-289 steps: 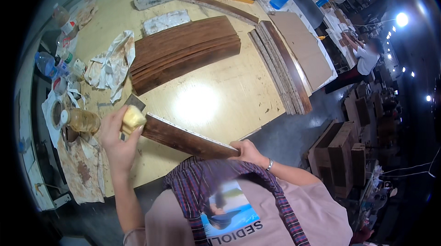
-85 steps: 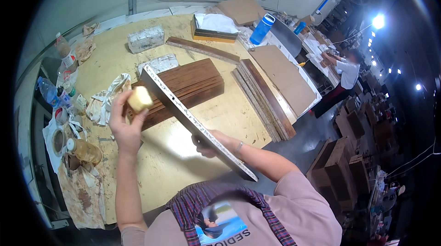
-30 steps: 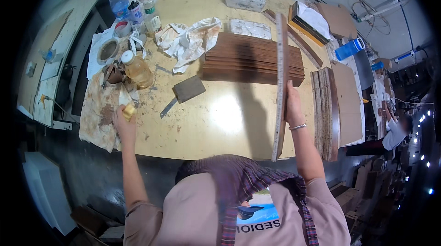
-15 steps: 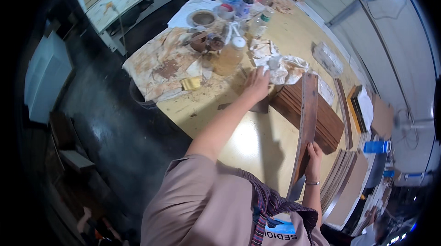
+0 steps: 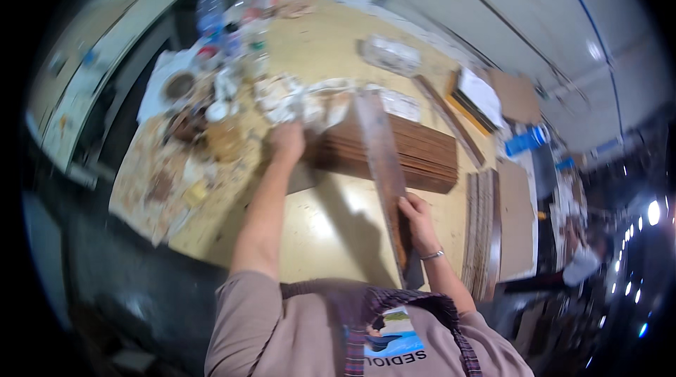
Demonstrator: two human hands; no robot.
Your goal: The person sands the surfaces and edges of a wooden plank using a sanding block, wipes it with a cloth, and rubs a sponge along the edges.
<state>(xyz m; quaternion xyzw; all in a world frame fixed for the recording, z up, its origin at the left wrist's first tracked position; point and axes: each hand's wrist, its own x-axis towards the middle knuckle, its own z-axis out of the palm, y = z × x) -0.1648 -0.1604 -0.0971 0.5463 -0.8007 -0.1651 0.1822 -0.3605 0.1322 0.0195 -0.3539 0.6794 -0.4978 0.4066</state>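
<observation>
My right hand (image 5: 419, 222) is closed around the near part of a long, dark brown wooden strip (image 5: 384, 158). The strip slants away from me, its far end over a stack of brown wooden slats (image 5: 422, 151). Out to the left, my left hand (image 5: 287, 141) is at the near edge of a crumpled, stained white cloth (image 5: 280, 95). Motion blurs its fingers, so whether it grips the cloth does not show. A bottle of amber liquid with a white cap (image 5: 224, 139) stands left of that hand.
Bowls and bottles crowd a stained cloth (image 5: 151, 165) on the table's left. Wrapped blocks (image 5: 391, 54) lie at the back, a single slat (image 5: 451, 120) to the right. More stacked boards (image 5: 481, 236) and a blue bottle (image 5: 527, 140) are farther right. A person (image 5: 583, 264) is beyond.
The view has swung to the right, so the table's things appear farther left. My right hand still holds the strip; my left hand remains by the crumpled cloth, now more blurred.
</observation>
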